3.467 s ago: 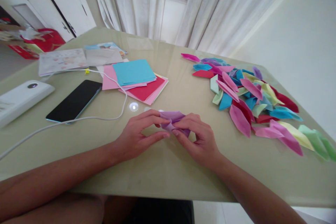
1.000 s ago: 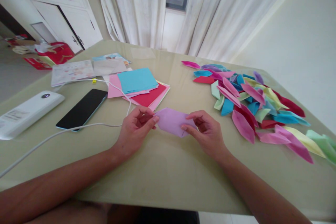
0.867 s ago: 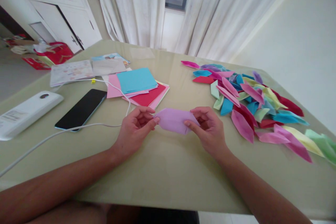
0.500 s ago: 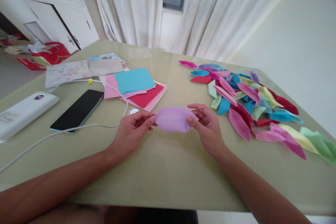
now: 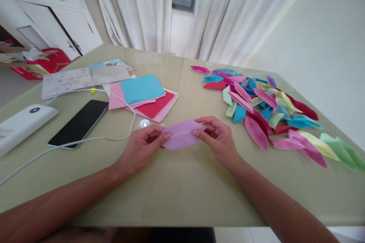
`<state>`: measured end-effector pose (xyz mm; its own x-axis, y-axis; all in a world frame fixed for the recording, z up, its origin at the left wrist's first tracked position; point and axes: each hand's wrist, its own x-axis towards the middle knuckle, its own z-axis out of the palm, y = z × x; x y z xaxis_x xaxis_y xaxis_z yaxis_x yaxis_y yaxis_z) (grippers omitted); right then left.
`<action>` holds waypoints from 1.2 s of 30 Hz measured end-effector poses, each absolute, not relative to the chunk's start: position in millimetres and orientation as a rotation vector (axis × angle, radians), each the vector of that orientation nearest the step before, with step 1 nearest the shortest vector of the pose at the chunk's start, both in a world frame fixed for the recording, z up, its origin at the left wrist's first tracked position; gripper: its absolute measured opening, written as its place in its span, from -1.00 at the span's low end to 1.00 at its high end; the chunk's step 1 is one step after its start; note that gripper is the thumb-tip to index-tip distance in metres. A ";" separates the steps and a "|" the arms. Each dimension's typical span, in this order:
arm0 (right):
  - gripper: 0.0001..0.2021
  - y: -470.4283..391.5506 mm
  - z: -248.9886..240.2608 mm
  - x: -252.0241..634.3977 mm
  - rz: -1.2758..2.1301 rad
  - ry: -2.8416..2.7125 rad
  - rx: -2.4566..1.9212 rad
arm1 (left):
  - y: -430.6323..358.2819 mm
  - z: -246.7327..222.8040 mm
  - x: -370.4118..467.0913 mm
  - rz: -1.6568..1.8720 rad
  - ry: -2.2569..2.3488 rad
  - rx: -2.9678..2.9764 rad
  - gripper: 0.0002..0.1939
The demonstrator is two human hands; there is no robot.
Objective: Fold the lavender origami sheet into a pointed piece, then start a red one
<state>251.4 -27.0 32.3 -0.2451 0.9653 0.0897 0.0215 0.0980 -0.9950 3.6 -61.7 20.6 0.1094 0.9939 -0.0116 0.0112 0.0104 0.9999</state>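
Observation:
A folded piece of light purple paper (image 5: 181, 135) is held just above the table between my two hands. My left hand (image 5: 145, 142) pinches its left end, thumb on top and fingers underneath. At the right end, my right hand (image 5: 218, 138) grips it between thumb and fingers, the fingertips partly hidden behind the paper. To the right lies a loose pile of folded paper pieces (image 5: 256, 123) in pink, blue, green, yellow, red and purple. Beyond my left hand is a stack of square paper sheets with a blue sheet (image 5: 142, 88) on top and a red sheet (image 5: 156, 106) showing below.
On the left of the table (image 5: 171, 190) lie a black phone (image 5: 80, 123), a white device (image 5: 24, 127) and a white cable (image 5: 94, 140). Booklets (image 5: 68, 79) rest farther back. A small white round object (image 5: 144, 123) sits near my left hand.
The purple paper has tilted, its right end now higher, and shifted slightly left. My left thumb now lies farther over its face. The whole view has shifted a little.

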 end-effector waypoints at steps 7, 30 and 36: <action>-0.21 -34.4 34.6 248.6 1.148 -1.579 -1.007 | -66.4 24.1 5.8 1.150 1.197 1.295 -0.75; -0.53 -31.6 35.0 245.0 1.226 -1.352 -1.125 | -60.8 20.1 3.5 0.971 0.994 1.195 -0.62; -0.58 -32.9 36.2 245.8 1.170 -1.389 -1.136 | -61.0 19.6 4.0 1.002 1.010 1.199 -0.62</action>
<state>245.8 -32.9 36.2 -0.1076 0.9892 0.0994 0.0701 0.1073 -0.9918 4.0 -61.0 19.6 0.2478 0.9660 -0.0737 -0.0659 0.0927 0.9935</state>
